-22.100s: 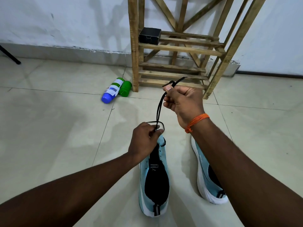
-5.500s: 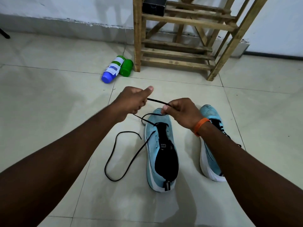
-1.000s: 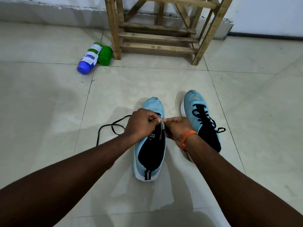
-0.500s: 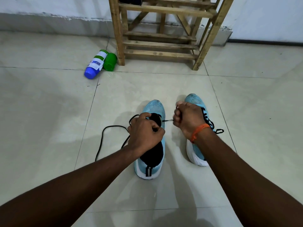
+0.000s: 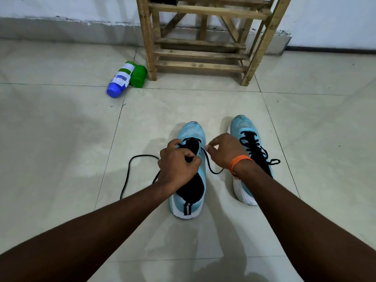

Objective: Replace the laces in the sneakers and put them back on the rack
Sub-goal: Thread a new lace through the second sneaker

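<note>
Two light-blue sneakers stand on the tiled floor, toes toward the wooden rack. The left sneaker has only a partly threaded black lace, which trails in a loop across the floor to its left. My left hand is curled over this shoe's tongue and holds the lace at the eyelets. My right hand, with an orange wristband, pinches the other end of the lace, which hangs in a short curve beside the shoe. The right sneaker is fully laced in black.
A blue-capped bottle and a green bottle lie on the floor beside the rack's left leg. A small dark box sits on an upper shelf of the rack. Behind the rack is the wall.
My right hand has loosened from a fist pulling the lace taut; the lace now hangs slack below it. My left hand stays on the tongue.
</note>
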